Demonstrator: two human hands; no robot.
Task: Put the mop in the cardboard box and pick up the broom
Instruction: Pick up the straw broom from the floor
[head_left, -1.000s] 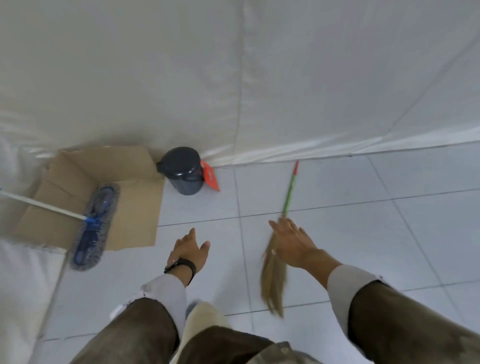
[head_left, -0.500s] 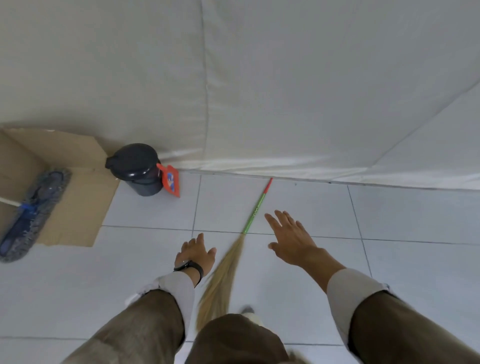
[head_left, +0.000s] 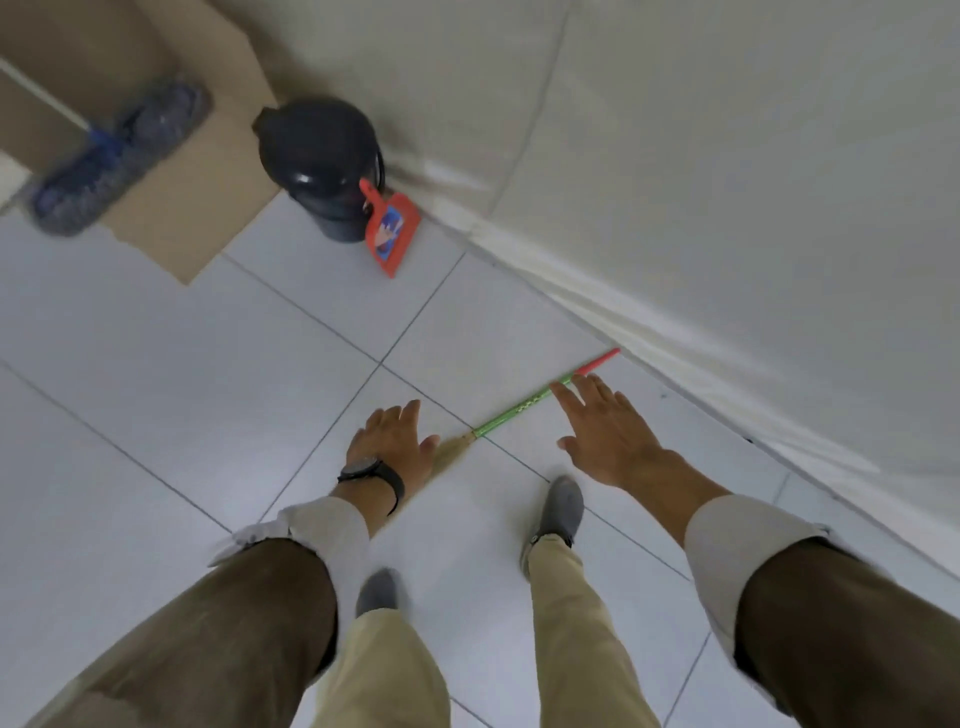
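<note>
White tiled floor carries the broom; mop lies in the box. I lower my right hand, grip released like the left hand, and should wrap the green handle firmly.

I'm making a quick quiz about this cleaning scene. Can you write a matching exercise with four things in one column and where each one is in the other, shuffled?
Things:
1. mop
2. dustpan
3. broom
4. watch

Places:
A. leaning against the dark bin
B. on the left wrist
C. lying flat on the floor tiles, handle tip near the white sheet
D. head resting on the cardboard box

Pairs: 1-D, 2-A, 3-C, 4-B
</note>
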